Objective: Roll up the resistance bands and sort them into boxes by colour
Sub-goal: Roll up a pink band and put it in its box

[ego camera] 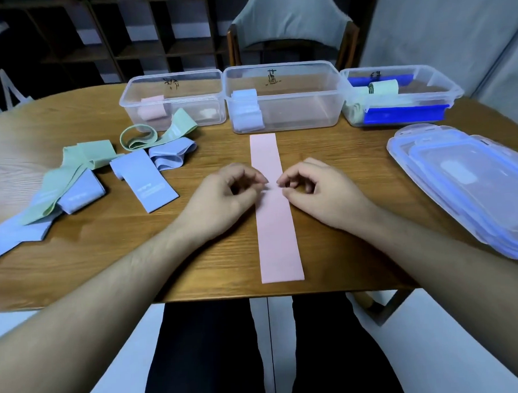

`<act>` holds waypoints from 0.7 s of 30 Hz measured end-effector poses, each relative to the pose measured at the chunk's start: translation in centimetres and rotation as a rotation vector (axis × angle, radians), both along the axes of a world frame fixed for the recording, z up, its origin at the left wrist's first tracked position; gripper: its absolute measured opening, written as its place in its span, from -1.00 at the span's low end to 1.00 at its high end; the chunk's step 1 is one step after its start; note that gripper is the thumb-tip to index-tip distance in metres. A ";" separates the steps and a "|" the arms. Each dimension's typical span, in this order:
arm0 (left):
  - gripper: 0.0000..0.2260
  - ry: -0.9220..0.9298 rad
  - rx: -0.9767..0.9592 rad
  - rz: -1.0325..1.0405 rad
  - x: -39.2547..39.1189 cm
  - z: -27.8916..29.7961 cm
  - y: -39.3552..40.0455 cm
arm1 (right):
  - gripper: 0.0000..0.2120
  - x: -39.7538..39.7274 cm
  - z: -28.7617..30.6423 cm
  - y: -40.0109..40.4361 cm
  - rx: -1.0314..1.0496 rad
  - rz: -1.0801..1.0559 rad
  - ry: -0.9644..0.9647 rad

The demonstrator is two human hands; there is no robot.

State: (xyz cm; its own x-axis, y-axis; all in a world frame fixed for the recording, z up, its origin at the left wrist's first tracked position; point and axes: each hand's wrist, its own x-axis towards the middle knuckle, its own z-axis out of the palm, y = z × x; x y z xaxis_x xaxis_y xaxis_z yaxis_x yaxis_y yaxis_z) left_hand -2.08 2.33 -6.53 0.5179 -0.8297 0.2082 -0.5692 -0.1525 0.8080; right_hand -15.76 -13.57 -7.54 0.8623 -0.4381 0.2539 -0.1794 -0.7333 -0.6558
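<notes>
A long pink band [279,240] lies flat on the wooden table [339,151], running from the near edge toward the middle box. My left hand [225,197] and my right hand [320,190] sit at its left and right edges near its middle. Both have curled fingers, with fingertips and thumbs pinching the band's edges. Three clear boxes stand in a row at the back. The left box [175,76] holds a pink roll [151,107], the middle box [278,66] holds light blue rolls [246,107], and the right box [442,81] holds a green roll [383,87].
Loose green bands [157,135] and light blue bands [145,180] lie spread over the table's left side. A stack of clear lids [473,181] rests at the right edge. A chair [291,22] stands behind the boxes. The right box has blue clips.
</notes>
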 end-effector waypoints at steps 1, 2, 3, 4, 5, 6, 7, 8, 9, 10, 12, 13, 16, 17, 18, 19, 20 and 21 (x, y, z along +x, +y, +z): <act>-0.93 -0.047 0.010 -0.040 -0.5 -0.2 0.7 | -0.86 -0.6 -0.2 0.4 -0.009 0.024 -0.017; -0.94 -0.074 0.023 -0.073 -0.9 -0.3 1.2 | -0.85 -1.2 -0.2 0.7 -0.022 0.048 -0.030; -0.93 -0.090 0.038 -0.099 -1.1 -0.5 1.7 | -0.85 -1.7 -0.3 1.1 -0.044 0.076 -0.040; -0.92 -0.107 0.056 -0.123 -1.4 -0.6 2.1 | -0.85 -2.2 -0.4 1.4 -0.077 0.102 -0.046; -0.90 -0.125 0.072 -0.147 -1.6 -0.7 2.5 | -0.86 -2.7 -0.5 1.7 -0.116 0.127 -0.049; -0.87 -0.137 0.081 -0.171 -1.9 -0.8 2.9 | -0.87 -3.2 -0.6 2.0 -0.153 0.149 -0.050; -0.84 -0.143 0.078 -0.195 -2.2 -0.8 3.3 | -0.86 -3.7 -0.5 2.2 -0.181 0.166 -0.047; -0.82 -0.149 0.066 -0.221 -2.4 -0.7 3.6 | -0.82 -4.2 -0.5 2.6 -0.202 0.178 -0.037; -0.78 -0.161 0.050 -0.248 -2.7 -0.6 4.0 | -0.77 -4.7 -0.4 2.8 -0.221 0.186 -0.018; -0.75 -0.181 0.041 -0.274 -2.9 -0.6 4.3 | -0.72 -5.1 -0.3 3.0 -0.245 0.195 0.008; -0.70 -0.251 0.061 -0.320 -3.2 -0.6 5.0 | -0.61 -6.0 -0.1 3.5 -0.297 0.229 0.077; -0.67 -0.296 0.082 -0.340 -3.3 -0.6 5.4 | -0.56 -6.4 0.1 3.7 -0.318 0.252 0.109; -0.64 -0.401 0.099 -0.375 -3.3 -0.8 6.5 | -0.47 -7.3 0.3 4.0 -0.334 0.299 0.197; -0.66 -0.410 0.086 -0.377 -3.4 -0.9 6.6 | -0.46 -7.5 0.2 4.1 -0.341 0.305 0.210; -0.69 -0.414 0.070 -0.376 -3.4 -1.0 6.7 | -0.47 -7.7 0.2 4.2 -0.348 0.304 0.209; -0.71 -0.420 0.056 -0.373 -3.4 -1.1 6.7 | -0.49 -7.8 0.1 4.3 -0.346 0.298 0.199; -0.73 -0.429 0.045 -0.372 -3.5 -1.2 6.7 | -0.51 -7.9 0.0 4.4 -0.338 0.289 0.185; -0.74 -0.439 0.035 -0.373 -3.6 -1.2 6.6 | -0.53 -8.0 0.0 4.5 -0.332 0.280 0.173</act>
